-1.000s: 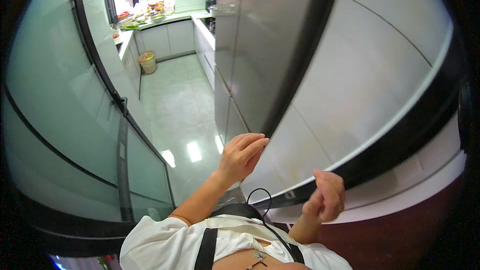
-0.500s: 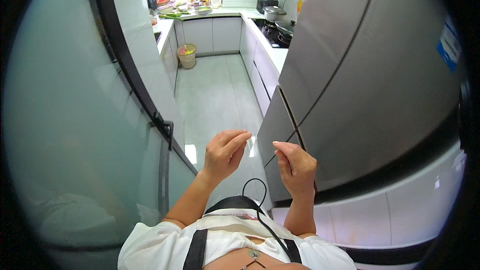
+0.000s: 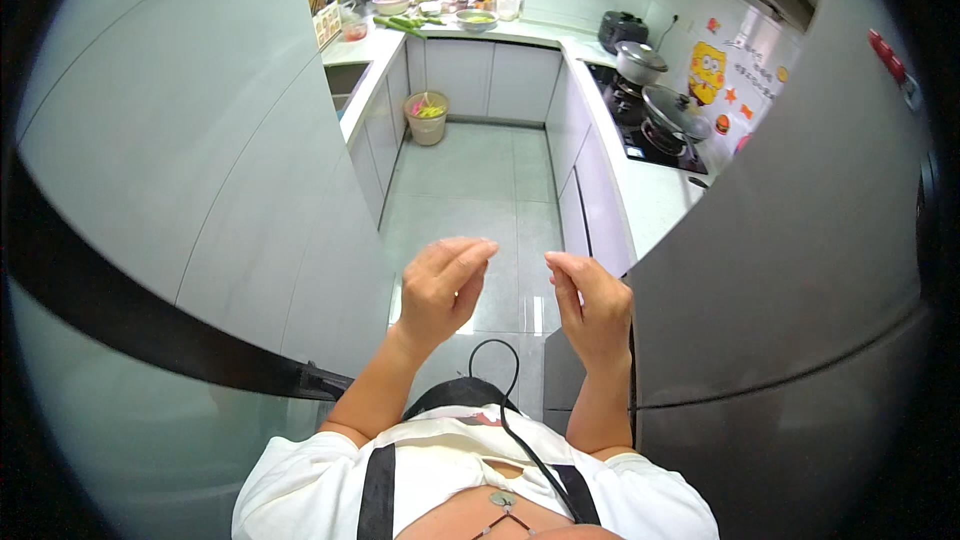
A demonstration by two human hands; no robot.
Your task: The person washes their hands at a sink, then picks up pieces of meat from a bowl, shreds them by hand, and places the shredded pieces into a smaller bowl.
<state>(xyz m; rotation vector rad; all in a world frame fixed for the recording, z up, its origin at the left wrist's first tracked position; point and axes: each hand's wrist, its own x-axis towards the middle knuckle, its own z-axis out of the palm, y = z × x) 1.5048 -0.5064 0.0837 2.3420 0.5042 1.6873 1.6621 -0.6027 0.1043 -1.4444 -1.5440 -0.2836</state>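
Shows, far left, a glossy pale-grey panelled wall [image 3: 220, 170]. Has a round beige waste bin [image 3: 426, 127] on the floor beyond. Holds the bare left hand [image 3: 438, 288] in mid-air, fingers loosely bent, thumb slightly apart. Has a thin black looped cable [image 3: 517, 370] between the forearms. Holds the bare right hand [image 3: 594, 305] similarly half-curled. Has, farthest right, a tall grey metal refrigerator [image 3: 780, 340], just beside the right forearm.

grey fridge [image 3: 780, 310] — upright, apparently shut — right of the right hand [image 3: 597, 302]; thin black cable [image 3: 517, 365], looped.
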